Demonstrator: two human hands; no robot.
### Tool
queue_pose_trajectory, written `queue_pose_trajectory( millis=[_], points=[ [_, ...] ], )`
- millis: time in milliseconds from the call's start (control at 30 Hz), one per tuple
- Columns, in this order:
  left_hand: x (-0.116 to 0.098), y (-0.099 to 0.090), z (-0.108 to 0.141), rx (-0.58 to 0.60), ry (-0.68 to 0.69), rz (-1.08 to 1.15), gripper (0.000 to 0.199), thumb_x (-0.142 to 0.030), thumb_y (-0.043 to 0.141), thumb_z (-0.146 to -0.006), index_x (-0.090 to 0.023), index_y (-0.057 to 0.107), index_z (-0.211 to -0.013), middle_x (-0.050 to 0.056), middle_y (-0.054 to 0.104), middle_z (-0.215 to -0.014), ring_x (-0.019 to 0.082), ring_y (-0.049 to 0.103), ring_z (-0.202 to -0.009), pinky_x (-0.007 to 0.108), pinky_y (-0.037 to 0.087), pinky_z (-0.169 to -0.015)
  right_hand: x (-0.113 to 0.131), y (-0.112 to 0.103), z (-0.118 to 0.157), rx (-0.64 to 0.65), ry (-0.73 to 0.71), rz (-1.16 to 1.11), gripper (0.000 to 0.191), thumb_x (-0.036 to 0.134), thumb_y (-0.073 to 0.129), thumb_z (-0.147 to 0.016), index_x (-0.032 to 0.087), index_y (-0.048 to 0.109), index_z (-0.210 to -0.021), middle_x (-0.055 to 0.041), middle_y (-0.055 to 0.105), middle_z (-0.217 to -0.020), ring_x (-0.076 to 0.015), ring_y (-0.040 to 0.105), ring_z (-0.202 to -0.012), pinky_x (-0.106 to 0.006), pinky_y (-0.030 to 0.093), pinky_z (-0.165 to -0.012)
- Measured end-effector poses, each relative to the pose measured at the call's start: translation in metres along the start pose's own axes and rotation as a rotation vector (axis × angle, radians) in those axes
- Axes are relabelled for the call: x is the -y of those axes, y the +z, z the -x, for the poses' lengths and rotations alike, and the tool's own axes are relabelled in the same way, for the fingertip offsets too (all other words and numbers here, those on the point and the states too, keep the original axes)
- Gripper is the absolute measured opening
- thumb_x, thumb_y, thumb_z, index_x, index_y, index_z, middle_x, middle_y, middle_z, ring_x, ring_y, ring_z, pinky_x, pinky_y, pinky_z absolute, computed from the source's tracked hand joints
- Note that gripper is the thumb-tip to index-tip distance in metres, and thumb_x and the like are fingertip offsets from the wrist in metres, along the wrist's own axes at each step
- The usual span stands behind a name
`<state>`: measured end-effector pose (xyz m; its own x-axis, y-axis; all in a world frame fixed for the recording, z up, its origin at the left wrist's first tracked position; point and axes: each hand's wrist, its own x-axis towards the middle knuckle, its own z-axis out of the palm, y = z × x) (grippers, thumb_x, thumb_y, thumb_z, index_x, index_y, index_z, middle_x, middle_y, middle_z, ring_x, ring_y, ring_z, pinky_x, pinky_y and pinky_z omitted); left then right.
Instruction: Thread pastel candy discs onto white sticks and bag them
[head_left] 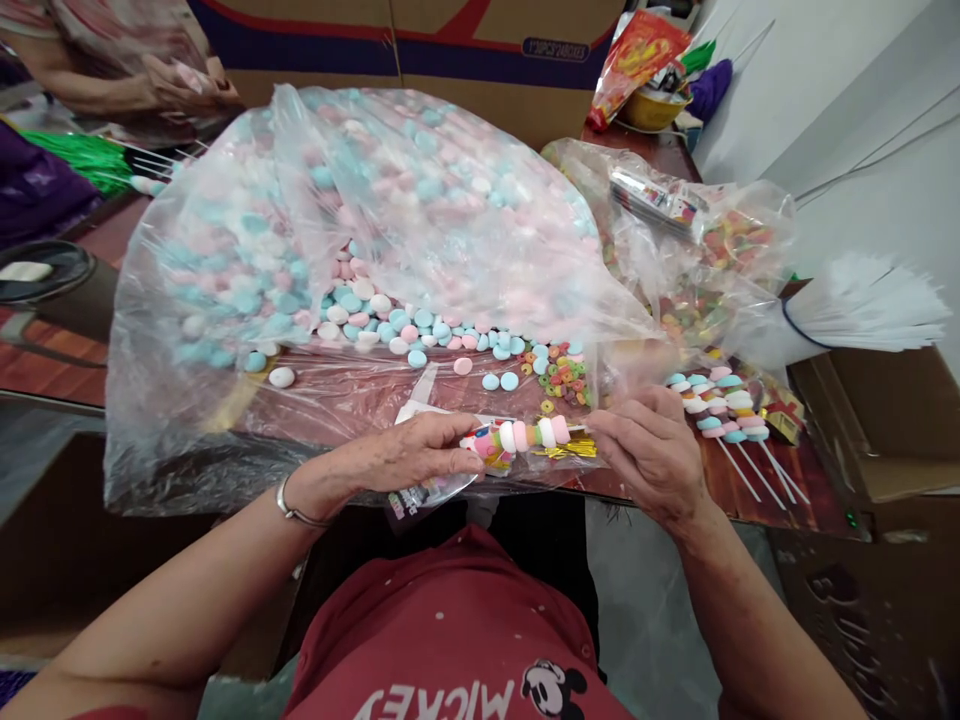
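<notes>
A candy skewer (525, 434) of pink, white, green and orange pieces lies level between my hands, near the table's front edge. At its left end, my left hand (420, 450) pinches the colourful tip between thumb and fingers. The stick end on the right is pinched in my right hand (649, 445). Gold twist ties (568, 448) lie just below the skewer. Behind my hands, a big clear plastic bag (465, 240) holds pink, blue and white candies, some spilling out at its open front beside small ring candies (562, 375).
Finished skewers (720, 405) lie at the right, beside a bundle of white sticks or sleeves (870, 305). A lidded mug (67, 290) stands at the left. Another person's hands (184, 85) are at the top left. Cardboard boxes (495, 60) stand behind the bag.
</notes>
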<state>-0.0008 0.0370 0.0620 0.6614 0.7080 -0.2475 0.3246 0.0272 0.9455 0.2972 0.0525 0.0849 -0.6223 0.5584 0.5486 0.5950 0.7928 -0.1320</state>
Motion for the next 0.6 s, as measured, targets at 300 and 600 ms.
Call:
queue_pose_trajectory(
  millis=[300,600],
  points=[
    [-0.012,0.012,-0.012,0.025,0.145,-0.195,0.021,-0.035,0.060,-0.090,-0.019,0.063,-0.103,0.000,0.059,-0.077,0.015,0.051,-0.066,0.025,0.037,-0.061,0.012,0.019,-0.012,0.309,-0.025,-0.133,0.030,0.019,0.046,-0.097,0.018,0.060,-0.071,0.0001,0.056,-0.065,-0.0156,0.043,-0.070,-0.031,0.032,-0.071],
    [-0.020,-0.003,0.001,-0.107,0.066,-0.443,0.049,-0.040,0.075,-0.078,-0.020,0.056,-0.119,0.003,0.062,-0.089,0.020,0.058,-0.075,0.025,0.037,-0.062,0.010,0.014,-0.004,0.154,0.163,-0.264,0.025,0.019,0.048,-0.097,0.019,0.062,-0.076,0.0016,0.056,-0.065,-0.0134,0.045,-0.067,-0.029,0.032,-0.067]
  ],
)
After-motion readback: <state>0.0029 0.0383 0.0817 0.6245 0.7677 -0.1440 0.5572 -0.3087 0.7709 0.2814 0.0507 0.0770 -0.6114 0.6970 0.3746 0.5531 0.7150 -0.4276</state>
